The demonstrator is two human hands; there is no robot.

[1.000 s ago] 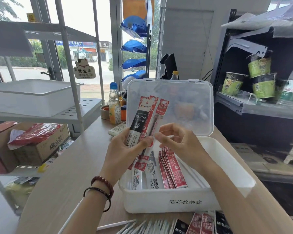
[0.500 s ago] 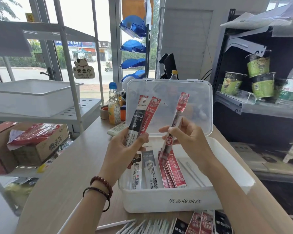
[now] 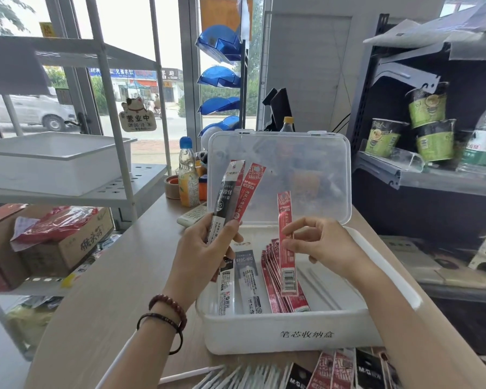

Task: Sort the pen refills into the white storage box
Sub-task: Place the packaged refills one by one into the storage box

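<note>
Bright daylight pours in from the windows behind the white storage box, sky pretty blown out. Right of the box the shelving sits dim. Fisheye bends the edges, mild softness overall.

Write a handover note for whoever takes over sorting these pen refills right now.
Left hand grips a black refill packet and a red refill packet, upright.
Right hand pinches a slim red packet over the red row in the white storage box, lid open.
Done: two flat packets and the red row are in the box.
Left: the three held packets, plus loose white refills and more packets on the table in front of the box.
</note>
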